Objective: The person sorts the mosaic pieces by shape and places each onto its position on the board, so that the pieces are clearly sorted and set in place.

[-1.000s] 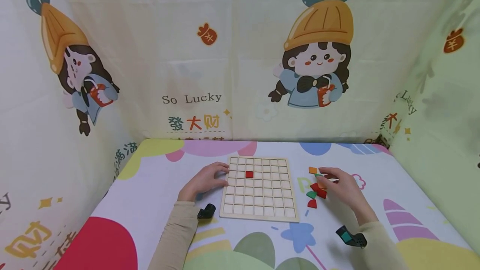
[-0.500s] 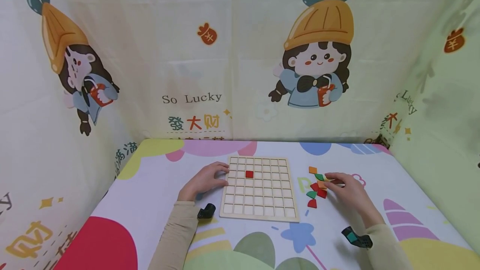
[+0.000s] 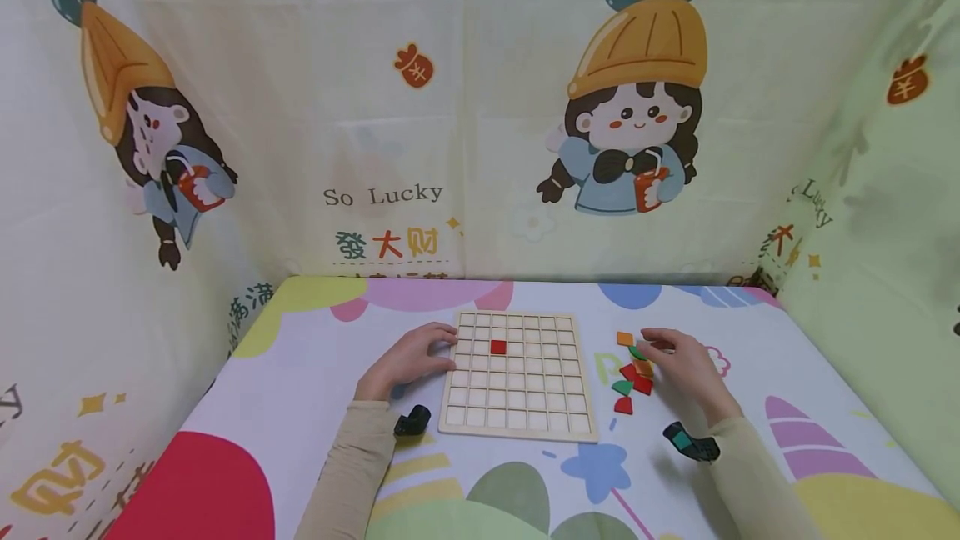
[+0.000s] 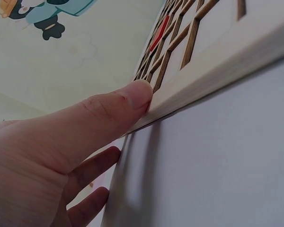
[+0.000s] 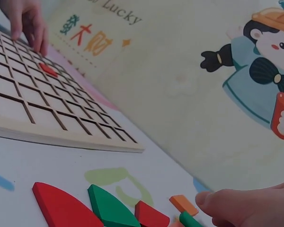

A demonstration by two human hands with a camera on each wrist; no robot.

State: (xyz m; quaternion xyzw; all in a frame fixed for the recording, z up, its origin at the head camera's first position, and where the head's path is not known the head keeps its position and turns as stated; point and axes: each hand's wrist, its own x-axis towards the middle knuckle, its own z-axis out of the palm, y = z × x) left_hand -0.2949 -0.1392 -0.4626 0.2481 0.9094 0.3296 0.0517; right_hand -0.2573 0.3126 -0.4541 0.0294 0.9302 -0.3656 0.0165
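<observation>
My left hand (image 3: 408, 361) rests at the left edge of a wooden grid board (image 3: 519, 435). In the left wrist view its thumb (image 4: 138, 94) touches the board's rim, other fingers lying beside it. One red square tile (image 3: 498, 347) sits in an upper-left cell. Right of the board, my right hand (image 3: 686, 363) has its thumb and index fingertips over a small pile, right by a green piece (image 3: 637, 352). Whether they pinch it is hidden. Nearby lie an orange square tile (image 3: 625, 339), red pieces (image 3: 642, 385) and another green piece (image 3: 622, 387).
A red rounded piece (image 3: 623, 406) lies at the near end of the pile. The printed tablecloth (image 3: 330, 407) reaches back to a curtain (image 3: 487, 240) with cartoon figures, and fabric walls stand on both sides. A black strap device (image 3: 692, 443) sits on the right wrist.
My right hand drew back to the right, off the pile, then came left and away from me again over the green piece. The left hand and board have stayed still.
</observation>
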